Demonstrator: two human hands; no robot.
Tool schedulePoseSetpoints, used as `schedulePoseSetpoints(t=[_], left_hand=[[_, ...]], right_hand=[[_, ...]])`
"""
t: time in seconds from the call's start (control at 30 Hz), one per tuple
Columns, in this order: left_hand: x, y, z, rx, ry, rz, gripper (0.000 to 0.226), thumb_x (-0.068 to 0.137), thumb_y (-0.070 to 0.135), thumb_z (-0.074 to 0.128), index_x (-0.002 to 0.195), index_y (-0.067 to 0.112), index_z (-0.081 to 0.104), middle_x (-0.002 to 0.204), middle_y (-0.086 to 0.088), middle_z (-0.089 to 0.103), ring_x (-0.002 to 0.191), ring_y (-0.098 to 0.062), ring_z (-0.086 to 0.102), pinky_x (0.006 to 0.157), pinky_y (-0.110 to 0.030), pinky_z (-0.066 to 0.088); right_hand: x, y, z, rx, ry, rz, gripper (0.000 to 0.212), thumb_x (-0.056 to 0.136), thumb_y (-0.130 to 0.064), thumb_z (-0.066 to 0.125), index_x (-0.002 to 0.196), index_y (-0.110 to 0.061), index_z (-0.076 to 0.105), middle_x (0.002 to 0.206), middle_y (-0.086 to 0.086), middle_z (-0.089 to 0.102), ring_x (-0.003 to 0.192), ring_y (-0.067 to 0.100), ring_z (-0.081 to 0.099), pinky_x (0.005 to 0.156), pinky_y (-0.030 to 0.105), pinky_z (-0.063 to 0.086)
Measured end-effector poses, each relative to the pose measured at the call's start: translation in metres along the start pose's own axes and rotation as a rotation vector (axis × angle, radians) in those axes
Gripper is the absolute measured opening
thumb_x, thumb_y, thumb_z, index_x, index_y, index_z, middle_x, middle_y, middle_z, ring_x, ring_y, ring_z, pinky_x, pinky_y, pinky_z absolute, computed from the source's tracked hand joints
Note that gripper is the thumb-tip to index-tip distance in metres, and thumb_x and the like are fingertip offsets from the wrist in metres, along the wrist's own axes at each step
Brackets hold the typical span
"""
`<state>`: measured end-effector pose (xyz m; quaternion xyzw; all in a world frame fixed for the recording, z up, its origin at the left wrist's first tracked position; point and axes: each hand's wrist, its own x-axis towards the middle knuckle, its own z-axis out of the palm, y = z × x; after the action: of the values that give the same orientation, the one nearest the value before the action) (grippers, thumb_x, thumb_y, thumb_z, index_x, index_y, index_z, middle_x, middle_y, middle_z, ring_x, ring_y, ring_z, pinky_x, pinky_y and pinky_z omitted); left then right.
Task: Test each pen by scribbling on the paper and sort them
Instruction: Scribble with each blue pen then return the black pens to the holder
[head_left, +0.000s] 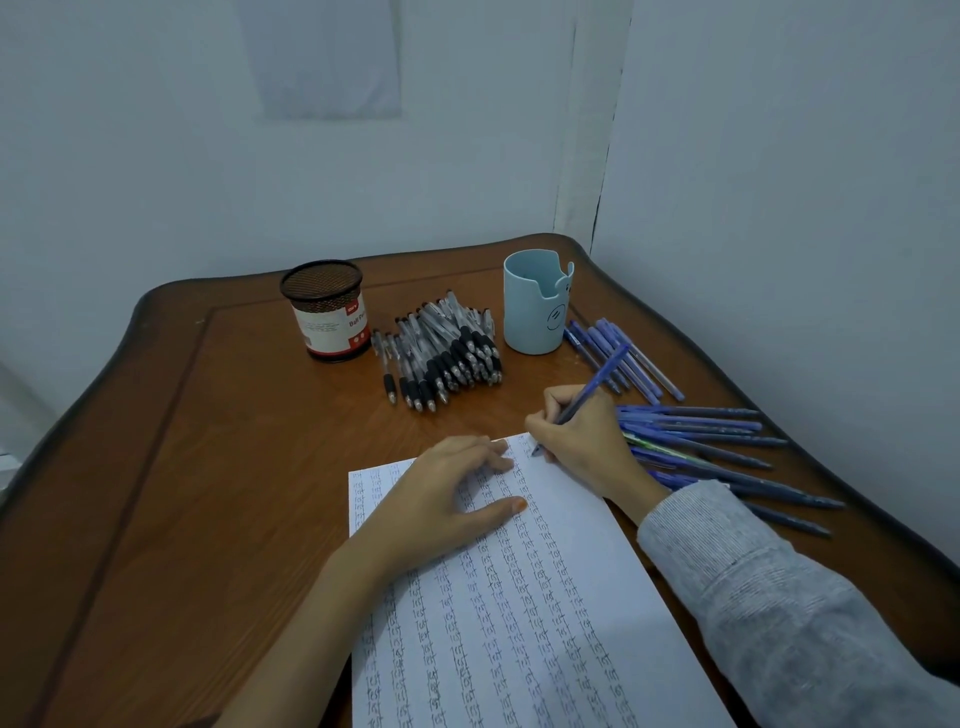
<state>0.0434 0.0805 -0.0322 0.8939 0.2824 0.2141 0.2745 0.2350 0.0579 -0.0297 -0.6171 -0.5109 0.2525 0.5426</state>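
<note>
- Scribbling near the paper (545, 597) edge, blue pen (587, 397) pinched by right hand (582, 441) fingers
- Left hand (447, 499) fingers spread flat; paper probably gets dragged if that's lifted

A brown wooden surface (156, 467) with a dark, wavy rounded rim and an inset border line fills the lower half of the view. It sits in a corner of pale blue-white plaster walls (156, 156); the corner seam (597, 156), cracked and dark, runs up at 1 o'clock. A faint pale rectangular sheet (322, 57) hangs at 11 o'clock. Light is dim and even.
</note>
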Motion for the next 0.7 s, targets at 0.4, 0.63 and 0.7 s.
schedulePoseSetpoints(t=[0.4, 0.63, 0.7], left_hand=[[-0.0003, 0.0002, -0.0001, 0.011, -0.006, 0.000, 0.041, 0.083, 0.052, 0.064, 0.117, 0.029, 0.061, 0.131, 0.022, 0.051, 0.126, 0.007, 0.037, 0.109, -0.022, 0.030], [-0.0002, -0.0003, -0.0003, 0.013, -0.008, -0.001, 0.040, 0.083, 0.052, 0.064, 0.117, 0.030, 0.060, 0.131, 0.023, 0.050, 0.126, 0.008, 0.036, 0.109, -0.023, 0.030], [-0.0004, -0.0006, 0.0000, 0.013, -0.008, -0.003, 0.040, 0.083, 0.052, 0.064, 0.117, 0.031, 0.060, 0.131, 0.023, 0.050, 0.127, 0.007, 0.036, 0.110, -0.024, 0.030]], right_hand=[[-0.0012, -0.0037, -0.0005, 0.007, -0.004, 0.014, 0.036, 0.077, 0.014, 0.058, 0.051, -0.006, 0.042, 0.051, 0.010, 0.040, 0.042, 0.019, 0.047, 0.040, 0.019, 0.041], [-0.0006, -0.0007, -0.0004, 0.019, 0.028, 0.009, 0.030, 0.078, 0.012, 0.059, 0.055, -0.001, 0.046, 0.055, 0.016, 0.046, 0.040, 0.013, 0.050, 0.041, 0.020, 0.043], [-0.0004, -0.0010, 0.0008, -0.010, 0.014, -0.002, 0.033, 0.077, 0.013, 0.058, 0.053, -0.003, 0.043, 0.052, 0.011, 0.041, 0.041, 0.013, 0.046, 0.040, 0.019, 0.042]])
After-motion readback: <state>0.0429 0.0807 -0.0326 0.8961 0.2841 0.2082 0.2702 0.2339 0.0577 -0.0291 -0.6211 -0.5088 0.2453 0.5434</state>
